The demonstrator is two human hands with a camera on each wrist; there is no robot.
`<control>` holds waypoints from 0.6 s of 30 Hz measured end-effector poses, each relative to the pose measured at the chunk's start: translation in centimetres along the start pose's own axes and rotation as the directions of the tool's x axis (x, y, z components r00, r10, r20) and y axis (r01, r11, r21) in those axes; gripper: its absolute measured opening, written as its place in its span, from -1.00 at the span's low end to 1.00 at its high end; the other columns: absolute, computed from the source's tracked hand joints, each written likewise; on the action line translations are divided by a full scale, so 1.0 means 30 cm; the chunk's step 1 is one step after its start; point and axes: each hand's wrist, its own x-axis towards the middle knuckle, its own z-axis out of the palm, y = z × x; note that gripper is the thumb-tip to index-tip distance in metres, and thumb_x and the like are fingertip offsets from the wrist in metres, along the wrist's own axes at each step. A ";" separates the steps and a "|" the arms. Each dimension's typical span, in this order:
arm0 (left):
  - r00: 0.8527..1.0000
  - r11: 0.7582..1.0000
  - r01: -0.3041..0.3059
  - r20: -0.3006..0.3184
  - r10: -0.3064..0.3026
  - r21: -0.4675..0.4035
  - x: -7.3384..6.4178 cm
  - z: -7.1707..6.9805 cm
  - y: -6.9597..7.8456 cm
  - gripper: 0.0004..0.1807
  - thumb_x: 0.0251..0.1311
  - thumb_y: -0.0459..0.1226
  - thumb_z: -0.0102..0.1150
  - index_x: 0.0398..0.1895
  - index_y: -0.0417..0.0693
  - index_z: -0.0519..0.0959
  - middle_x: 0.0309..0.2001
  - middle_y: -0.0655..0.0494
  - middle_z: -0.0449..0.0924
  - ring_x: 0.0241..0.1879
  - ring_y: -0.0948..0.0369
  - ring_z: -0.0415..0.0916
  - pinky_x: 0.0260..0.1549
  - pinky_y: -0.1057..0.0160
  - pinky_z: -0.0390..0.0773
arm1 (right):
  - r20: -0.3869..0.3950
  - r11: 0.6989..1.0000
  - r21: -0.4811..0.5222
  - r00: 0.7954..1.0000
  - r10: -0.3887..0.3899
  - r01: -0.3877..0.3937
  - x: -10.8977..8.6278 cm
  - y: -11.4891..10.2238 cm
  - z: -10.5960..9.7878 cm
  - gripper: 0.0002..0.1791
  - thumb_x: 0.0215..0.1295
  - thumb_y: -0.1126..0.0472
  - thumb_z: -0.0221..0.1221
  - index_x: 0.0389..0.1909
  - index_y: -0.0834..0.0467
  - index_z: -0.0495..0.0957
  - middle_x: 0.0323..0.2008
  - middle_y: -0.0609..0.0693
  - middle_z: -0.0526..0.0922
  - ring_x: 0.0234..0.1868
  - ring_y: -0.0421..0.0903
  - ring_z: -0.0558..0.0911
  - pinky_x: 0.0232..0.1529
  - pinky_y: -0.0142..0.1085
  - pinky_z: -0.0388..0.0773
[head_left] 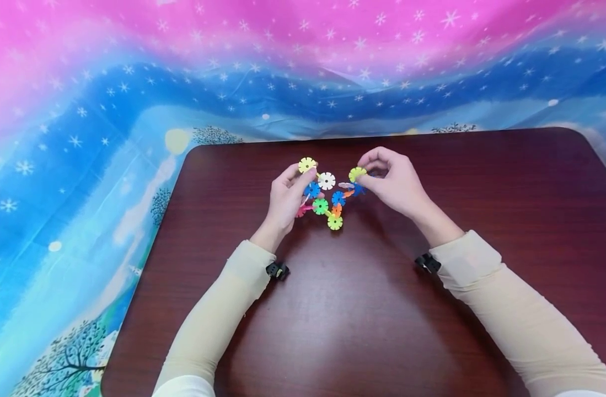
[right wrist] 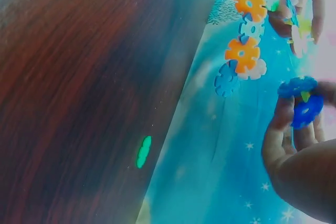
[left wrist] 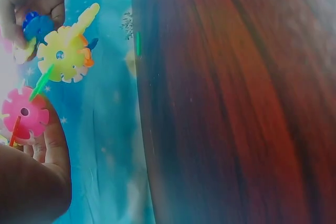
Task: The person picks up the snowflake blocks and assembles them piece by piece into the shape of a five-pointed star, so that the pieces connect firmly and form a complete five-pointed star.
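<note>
My left hand point(head_left: 285, 199) grips a chain of notched plastic flower discs, its thumb near a yellow disc point(head_left: 306, 165). White point(head_left: 326, 181), green point(head_left: 320, 206) and lower yellow point(head_left: 334, 222) discs show beside that hand. The chain bends up through orange pieces point(head_left: 336, 210) and a blue disc point(head_left: 338, 198) towards my right hand point(head_left: 399, 184). There, thumb and fingers pinch a yellow-green disc point(head_left: 357, 175) joined to blue discs point(right wrist: 307, 111). In the right wrist view this small piece appears apart from the chain's blue end disc point(right wrist: 227, 80). My left palm side is partly hidden.
Both hands are above a dark reddish-brown table point(head_left: 352, 320). A small green piece point(right wrist: 144, 151) appears near the table's edge in both wrist views. A snowflake-patterned cloth point(head_left: 293, 82) hangs behind and at the left. Black wrist cameras point(head_left: 278, 270) sit at the cuffs.
</note>
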 end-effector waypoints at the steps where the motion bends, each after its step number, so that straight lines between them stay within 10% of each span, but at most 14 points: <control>1: 1.000 1.000 0.004 0.008 -0.004 -0.001 -0.002 0.003 0.000 -0.66 0.45 -0.16 0.28 0.12 -0.19 0.62 -0.46 0.12 0.60 -0.59 0.27 0.59 -0.57 0.42 0.47 | -0.015 1.000 0.026 1.000 -0.007 0.008 0.000 0.002 0.001 -0.77 0.30 0.27 0.37 -0.05 0.18 0.67 -0.23 0.04 0.75 -0.19 -0.13 0.69 -0.13 -0.37 0.56; 9: 0.996 0.998 0.029 0.088 -0.024 -0.056 -0.016 0.028 0.001 -0.63 0.31 -0.40 0.38 0.16 -0.17 0.61 -0.14 -0.18 0.67 -0.28 0.09 0.74 -0.02 -0.23 0.66 | -0.124 0.960 0.280 0.992 0.026 0.010 -0.015 -0.001 0.032 -0.78 0.31 0.27 0.42 -0.08 0.26 0.73 -0.29 -0.01 0.72 -0.24 -0.17 0.74 -0.12 -0.40 0.65; 18: 0.996 0.995 0.025 0.092 -0.016 -0.094 -0.025 0.050 0.009 -0.64 0.24 -0.50 0.38 0.07 -0.16 0.55 -0.18 -0.15 0.70 -0.25 -0.12 0.74 -0.06 -0.14 0.70 | -0.160 0.852 0.521 0.975 0.156 -0.051 -0.023 -0.001 0.041 -0.81 0.31 0.30 0.41 -0.12 0.27 0.69 -0.34 -0.01 0.77 -0.33 -0.13 0.76 -0.08 -0.30 0.71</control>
